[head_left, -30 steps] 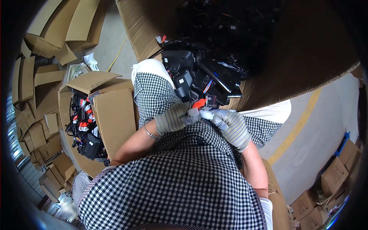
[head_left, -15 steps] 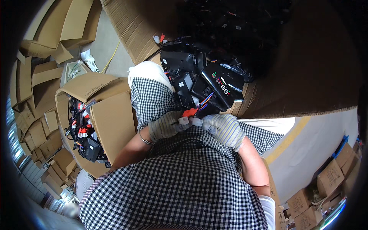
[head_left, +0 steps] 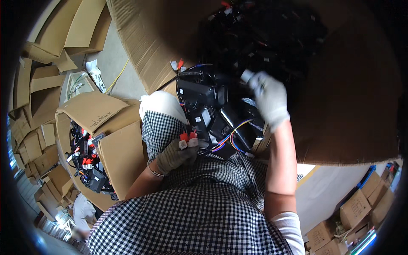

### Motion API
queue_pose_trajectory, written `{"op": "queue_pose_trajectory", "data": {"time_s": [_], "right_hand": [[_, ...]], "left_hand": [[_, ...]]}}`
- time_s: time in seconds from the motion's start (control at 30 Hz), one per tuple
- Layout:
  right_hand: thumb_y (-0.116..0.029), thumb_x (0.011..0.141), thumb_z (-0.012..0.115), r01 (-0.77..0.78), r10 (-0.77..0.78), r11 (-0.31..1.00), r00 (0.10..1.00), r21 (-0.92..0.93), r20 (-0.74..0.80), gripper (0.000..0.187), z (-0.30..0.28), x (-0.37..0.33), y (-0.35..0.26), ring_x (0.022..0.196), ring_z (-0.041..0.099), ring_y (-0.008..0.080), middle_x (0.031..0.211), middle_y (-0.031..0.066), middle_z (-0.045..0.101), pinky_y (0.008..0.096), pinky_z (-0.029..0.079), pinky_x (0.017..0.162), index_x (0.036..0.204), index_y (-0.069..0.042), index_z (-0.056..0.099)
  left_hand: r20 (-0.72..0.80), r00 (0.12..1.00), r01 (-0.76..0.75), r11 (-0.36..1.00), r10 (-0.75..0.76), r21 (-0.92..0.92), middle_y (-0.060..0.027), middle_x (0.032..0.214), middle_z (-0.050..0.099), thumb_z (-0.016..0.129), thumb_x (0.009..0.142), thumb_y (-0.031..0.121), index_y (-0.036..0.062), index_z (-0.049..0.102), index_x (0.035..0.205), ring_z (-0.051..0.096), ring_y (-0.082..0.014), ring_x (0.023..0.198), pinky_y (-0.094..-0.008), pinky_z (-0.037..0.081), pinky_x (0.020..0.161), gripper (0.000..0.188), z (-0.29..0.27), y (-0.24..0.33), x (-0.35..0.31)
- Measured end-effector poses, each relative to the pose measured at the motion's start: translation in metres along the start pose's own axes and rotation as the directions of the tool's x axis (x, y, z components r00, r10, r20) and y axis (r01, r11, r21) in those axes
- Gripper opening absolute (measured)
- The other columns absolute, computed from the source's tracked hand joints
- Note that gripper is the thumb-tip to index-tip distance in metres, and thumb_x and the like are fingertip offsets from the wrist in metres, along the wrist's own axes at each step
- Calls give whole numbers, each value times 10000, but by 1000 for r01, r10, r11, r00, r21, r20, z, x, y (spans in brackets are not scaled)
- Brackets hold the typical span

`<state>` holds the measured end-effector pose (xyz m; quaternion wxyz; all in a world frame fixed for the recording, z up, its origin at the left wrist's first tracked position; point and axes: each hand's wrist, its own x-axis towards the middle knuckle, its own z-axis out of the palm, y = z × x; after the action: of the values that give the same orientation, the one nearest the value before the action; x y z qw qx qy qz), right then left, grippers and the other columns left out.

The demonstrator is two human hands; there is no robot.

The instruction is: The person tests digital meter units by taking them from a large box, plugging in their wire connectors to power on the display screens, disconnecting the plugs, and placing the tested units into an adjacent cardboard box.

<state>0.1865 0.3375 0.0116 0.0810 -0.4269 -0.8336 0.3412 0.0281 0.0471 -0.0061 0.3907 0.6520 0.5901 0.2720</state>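
Right hand (head_left: 273, 101) is leaving toward two o'clock, grip unclear; left hand (head_left: 175, 157) alone is clamping red-white connectors (head_left: 192, 142).

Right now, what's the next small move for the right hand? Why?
I'd probably bring the right hand toward the left hand: the left one holds red-and-white connectors, while the right one is apart from it, over the open carton, a blurred pale piece at its front. Closing that gap should let both work together.

Head-worn fisheye: looks down, near, past garment (head_left: 187, 208) to black units (head_left: 194, 92).
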Motion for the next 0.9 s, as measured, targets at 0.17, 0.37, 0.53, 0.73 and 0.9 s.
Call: {"op": "queue_pose_trajectory", "data": {"time_s": [0.17,0.37,0.53,0.73,0.9], "right_hand": [[-326,871,508,-6,-193,793,946,-609,-261,271,28,112,51,1224,408,290,1281,84,489,426,363,983,970,-149,688],[-385,852,530,169,-333,591,942,-789,-47,292,77,168,73,1206,430,279,1194,68,557,480,345,970,912,-160,707],[-422,855,523,199,-181,653,978,-731,105,346,50,164,56,1008,574,270,960,100,647,431,413,902,883,-125,700],[-274,873,541,129,-128,991,991,46,-36,275,8,63,80,872,622,265,893,141,659,341,451,785,884,-33,672],[-139,826,605,-159,252,866,958,473,-139,114,14,-46,89,901,571,229,930,107,628,327,438,800,844,-29,632]], "left_hand": [[-98,976,-83,746,196,661,-84,1023,535,513,822,88,60,480,1185,575,-247,842,-315,464,811,366,9,-19,-3],[199,819,564,691,-538,-452,-17,717,500,463,901,187,52,573,1121,475,-140,614,-282,429,775,280,-7,-2,14],[293,736,521,234,-610,-821,15,562,423,481,922,295,46,594,1140,358,-79,496,-234,274,478,349,-11,14,22],[237,757,525,352,-608,-775,10,589,457,507,906,304,51,590,1147,369,-75,507,-227,290,491,359,-17,20,28],[257,771,549,404,-583,-732,0,571,465,430,954,276,59,592,1065,412,-101,512,-259,355,501,293,-11,20,26]]}}
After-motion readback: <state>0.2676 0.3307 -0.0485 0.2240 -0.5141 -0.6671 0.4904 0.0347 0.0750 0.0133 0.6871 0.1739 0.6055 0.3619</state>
